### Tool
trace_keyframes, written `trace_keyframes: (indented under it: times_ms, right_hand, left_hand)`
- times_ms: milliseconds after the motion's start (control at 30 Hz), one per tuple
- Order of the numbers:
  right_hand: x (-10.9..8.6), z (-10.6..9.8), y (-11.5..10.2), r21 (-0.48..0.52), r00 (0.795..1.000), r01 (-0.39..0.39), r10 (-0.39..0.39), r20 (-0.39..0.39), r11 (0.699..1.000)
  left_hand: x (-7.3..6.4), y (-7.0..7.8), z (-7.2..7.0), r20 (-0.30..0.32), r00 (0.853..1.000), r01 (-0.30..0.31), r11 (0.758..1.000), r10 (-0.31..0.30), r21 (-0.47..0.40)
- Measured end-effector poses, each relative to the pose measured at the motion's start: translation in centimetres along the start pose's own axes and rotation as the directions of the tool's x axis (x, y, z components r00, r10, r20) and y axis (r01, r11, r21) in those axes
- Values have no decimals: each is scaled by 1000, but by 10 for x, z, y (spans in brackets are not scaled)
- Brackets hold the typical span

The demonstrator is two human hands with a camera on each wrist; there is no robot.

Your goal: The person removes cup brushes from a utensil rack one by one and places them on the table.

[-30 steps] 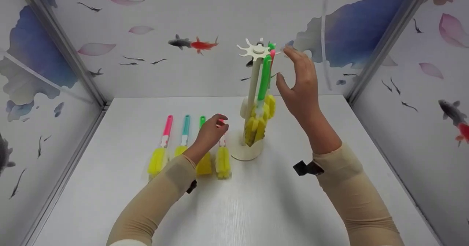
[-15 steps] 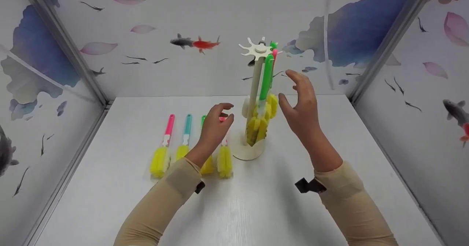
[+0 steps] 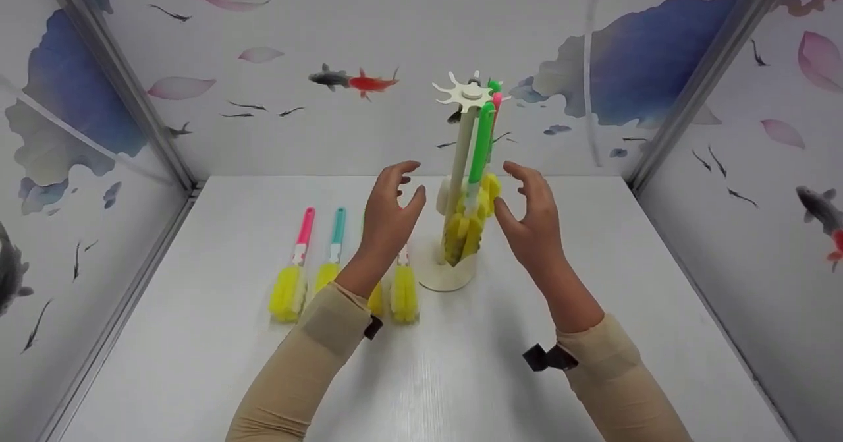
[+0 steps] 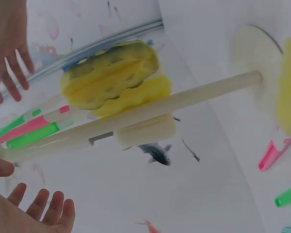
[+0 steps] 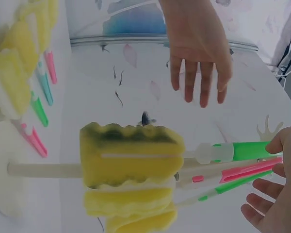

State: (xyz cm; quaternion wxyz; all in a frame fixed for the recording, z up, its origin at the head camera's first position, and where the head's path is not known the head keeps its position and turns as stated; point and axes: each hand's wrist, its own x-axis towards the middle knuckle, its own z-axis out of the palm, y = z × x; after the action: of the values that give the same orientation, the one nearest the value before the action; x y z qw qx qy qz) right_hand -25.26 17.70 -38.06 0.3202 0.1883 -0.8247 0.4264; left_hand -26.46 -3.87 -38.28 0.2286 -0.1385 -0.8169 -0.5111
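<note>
White tabletop [image 3: 421,376], fish-painted walls [image 3: 421,27] behind. Left hand [image 3: 390,215] and right hand [image 3: 530,218] loosely spread, holding nothing; between them, rack [image 3: 463,145] with hung brushes [image 3: 483,142]. Loose brushes [image 3: 288,289] lie below and beside left hand. Likely between grips; next would call for pinching a loose handle [image 3: 305,228].
</note>
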Motion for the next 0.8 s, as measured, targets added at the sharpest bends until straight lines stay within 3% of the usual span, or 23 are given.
trace_keyframes:
  times_ms: [167,433,567,700,800]
  right_hand:
    - [-4,9,3,7,1000,-10,10,23,1000]
    - [-16,22,9,47,996,-76,74,49,996]
    - [-22,27,12,57,992,-113,109,62,992]
    - [-26,31,16,73,988,-143,138,67,987]
    - [-28,35,18,79,983,-170,164,80,982]
  left_hand:
    - [7,16,-2,-60,995,-79,996,77,-44]
    - [17,35,0,-116,980,-156,987,160,49]
    - [21,43,5,-111,973,-193,976,204,101]
    - [25,48,11,-86,963,-236,953,255,189]
    - [30,50,13,-83,946,-282,921,314,268]
